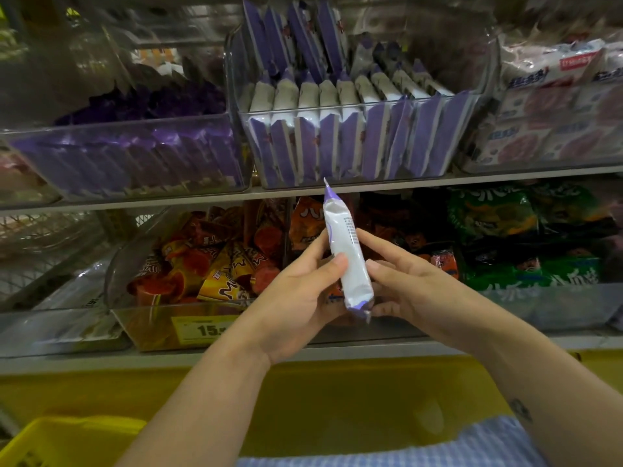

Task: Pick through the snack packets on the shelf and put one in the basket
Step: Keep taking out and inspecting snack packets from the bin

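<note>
The left grip (296, 294) and the right grip (404, 284) pinch one white-and-purple snack packet (350, 257) from either side, thumbs on its near face and fingers curled behind it. The packet stands nearly upright in the air, its top tilted left, before the front edge of the lower shelf (101, 362). Its tip reaches the front edge of the upper shelf (168, 202), just under a clear bin (337, 109) of purple packets. The yellow basket (67, 439) sits low at the left, well apart.
</note>
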`<action>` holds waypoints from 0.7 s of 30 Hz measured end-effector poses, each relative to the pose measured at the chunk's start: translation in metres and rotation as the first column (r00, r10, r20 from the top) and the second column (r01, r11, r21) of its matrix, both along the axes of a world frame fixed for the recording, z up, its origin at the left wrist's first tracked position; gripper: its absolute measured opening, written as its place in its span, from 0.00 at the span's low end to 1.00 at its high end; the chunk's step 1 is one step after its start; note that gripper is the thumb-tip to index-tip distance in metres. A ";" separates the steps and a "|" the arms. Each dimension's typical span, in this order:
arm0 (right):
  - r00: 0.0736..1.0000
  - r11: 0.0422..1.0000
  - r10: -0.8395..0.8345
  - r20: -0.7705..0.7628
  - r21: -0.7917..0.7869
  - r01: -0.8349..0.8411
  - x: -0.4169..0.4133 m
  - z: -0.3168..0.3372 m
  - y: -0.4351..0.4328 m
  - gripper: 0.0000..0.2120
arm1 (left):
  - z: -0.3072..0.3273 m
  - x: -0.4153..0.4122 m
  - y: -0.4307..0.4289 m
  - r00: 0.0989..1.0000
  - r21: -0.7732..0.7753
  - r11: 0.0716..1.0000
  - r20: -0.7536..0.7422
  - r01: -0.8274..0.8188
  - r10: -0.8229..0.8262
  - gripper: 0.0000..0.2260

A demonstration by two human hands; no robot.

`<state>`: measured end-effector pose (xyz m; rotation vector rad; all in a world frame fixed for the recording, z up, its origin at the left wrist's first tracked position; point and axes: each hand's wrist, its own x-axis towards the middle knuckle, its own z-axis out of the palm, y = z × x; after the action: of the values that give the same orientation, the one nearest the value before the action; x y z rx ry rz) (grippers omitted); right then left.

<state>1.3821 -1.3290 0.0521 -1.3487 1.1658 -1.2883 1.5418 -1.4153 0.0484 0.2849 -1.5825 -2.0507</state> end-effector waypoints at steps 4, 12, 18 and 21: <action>0.999 0.999 -0.051 0.017 0.006 0.051 -0.002 -0.001 -0.001 0.38 | 0.002 0.005 -0.004 1.000 0.014 1.000 -0.022 0.017 -0.016 0.26; 0.946 0.980 -0.199 -0.255 -0.082 0.184 -0.006 -0.003 0.000 0.32 | 0.003 0.011 -0.007 0.999 -0.054 0.998 0.026 0.028 -0.027 0.21; 0.846 0.963 -0.266 -0.462 -0.156 0.218 -0.003 -0.001 0.000 0.22 | 0.006 0.010 -0.011 0.946 -0.301 0.899 -0.031 -0.318 0.324 0.27; 0.664 0.934 -0.357 -0.657 -0.268 0.237 0.001 -0.002 0.002 0.16 | 0.009 0.016 -0.016 0.879 -0.652 0.657 -0.032 -0.379 0.476 0.31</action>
<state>1.3828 -1.3274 0.0506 -1.9196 1.9081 -1.1211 1.5583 -1.4314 0.0573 0.4962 -1.9707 -1.0538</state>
